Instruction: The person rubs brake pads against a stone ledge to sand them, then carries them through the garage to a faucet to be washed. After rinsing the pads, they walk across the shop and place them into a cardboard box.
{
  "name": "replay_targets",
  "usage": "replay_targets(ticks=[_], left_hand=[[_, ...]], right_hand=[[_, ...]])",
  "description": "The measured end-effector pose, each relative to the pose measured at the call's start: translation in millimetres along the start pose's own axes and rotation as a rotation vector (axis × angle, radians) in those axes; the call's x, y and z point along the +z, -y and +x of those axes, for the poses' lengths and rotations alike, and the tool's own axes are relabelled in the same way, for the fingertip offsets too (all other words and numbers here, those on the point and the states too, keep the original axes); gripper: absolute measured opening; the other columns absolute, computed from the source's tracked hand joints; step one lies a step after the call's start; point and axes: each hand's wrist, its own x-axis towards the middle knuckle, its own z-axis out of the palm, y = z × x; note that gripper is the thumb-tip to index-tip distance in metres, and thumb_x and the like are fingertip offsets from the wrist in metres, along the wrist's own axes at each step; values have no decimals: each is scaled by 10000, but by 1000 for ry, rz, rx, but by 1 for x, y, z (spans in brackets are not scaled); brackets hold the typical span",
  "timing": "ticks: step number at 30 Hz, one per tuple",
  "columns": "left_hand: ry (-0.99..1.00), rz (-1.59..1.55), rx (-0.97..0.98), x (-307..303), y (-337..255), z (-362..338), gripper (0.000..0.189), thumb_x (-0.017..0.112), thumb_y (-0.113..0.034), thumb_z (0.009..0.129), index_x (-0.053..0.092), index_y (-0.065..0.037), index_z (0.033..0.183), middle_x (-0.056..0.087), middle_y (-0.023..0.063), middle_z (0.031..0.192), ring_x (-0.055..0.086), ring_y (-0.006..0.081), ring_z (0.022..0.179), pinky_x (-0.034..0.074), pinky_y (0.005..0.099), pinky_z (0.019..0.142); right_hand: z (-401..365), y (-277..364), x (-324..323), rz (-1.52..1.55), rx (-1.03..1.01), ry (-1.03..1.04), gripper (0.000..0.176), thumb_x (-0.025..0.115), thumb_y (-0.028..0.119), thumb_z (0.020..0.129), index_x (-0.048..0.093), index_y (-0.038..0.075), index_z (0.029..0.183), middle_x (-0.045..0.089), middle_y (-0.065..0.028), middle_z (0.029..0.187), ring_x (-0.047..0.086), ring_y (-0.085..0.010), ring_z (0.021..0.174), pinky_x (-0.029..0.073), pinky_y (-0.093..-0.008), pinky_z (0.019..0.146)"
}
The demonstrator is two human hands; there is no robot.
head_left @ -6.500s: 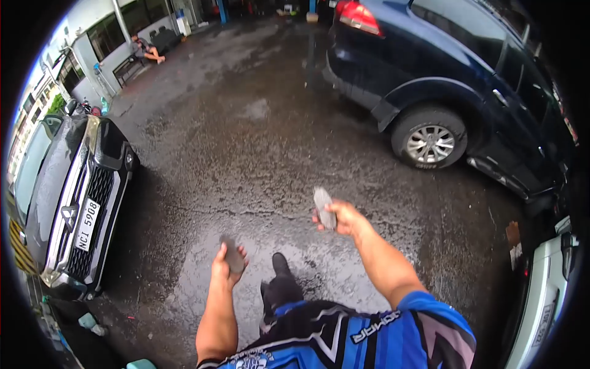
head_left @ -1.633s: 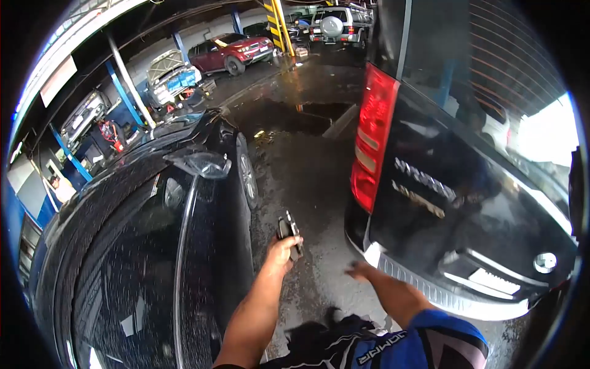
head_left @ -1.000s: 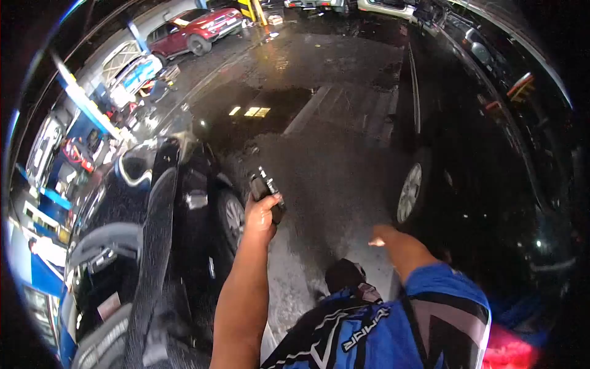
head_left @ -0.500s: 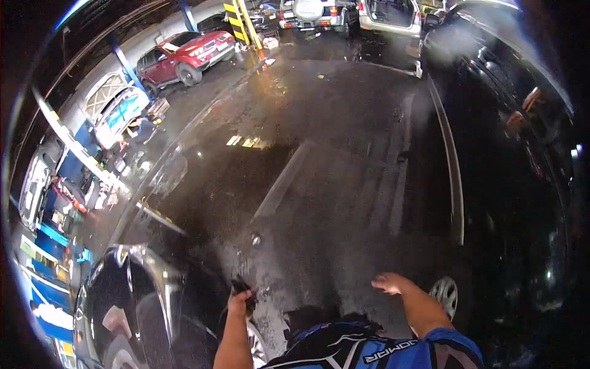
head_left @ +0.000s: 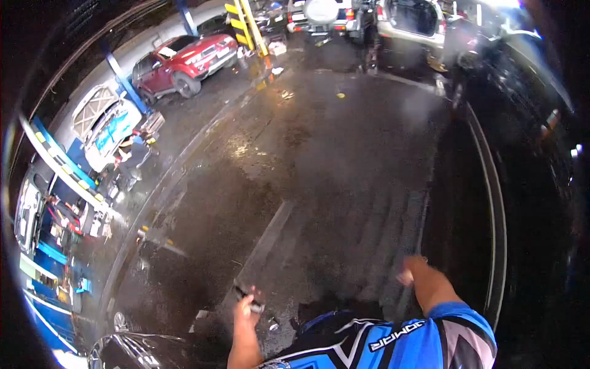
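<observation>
- The left hand, lower centre, is clamped on a small dark flat object, whose long axis slants from upper left to lower right.
- The right hand is blurred, so I cannot tell its grip.

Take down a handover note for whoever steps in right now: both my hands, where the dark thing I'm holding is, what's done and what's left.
Left hand: closed around a small dark object, held low in front of the body.
Right hand: out to the side next to the dark vehicle, loosely curled; too blurred to tell if it holds anything.
Around: wet pavement ahead, a dark car at lower left, a red car far off.
Done: the object is in hand.
Left: it has not been set down anywhere.
</observation>
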Motion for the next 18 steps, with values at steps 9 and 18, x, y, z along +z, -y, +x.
replay_targets(ticks=[9, 18], left_hand=[[241, 30, 47, 309, -126, 314, 529, 689, -8, 736, 543, 3, 1244, 641, 114, 1118, 620, 300, 1082, 487, 460, 977], [261, 46, -32, 533, -190, 627, 463, 704, -13, 721, 594, -1, 1170, 668, 117, 1049, 665, 305, 992, 542, 458, 878]], right_hand=[[73, -97, -59, 1048, 315, 322, 687, 627, 420, 885, 451, 19, 1415, 480, -186, 1418, 506, -314, 1290, 414, -464, 1023], [456, -434, -369, 1230, 290, 99, 608, 653, 355, 899, 493, -2, 1365, 576, -206, 1311, 561, -313, 1233, 465, -411, 981]])
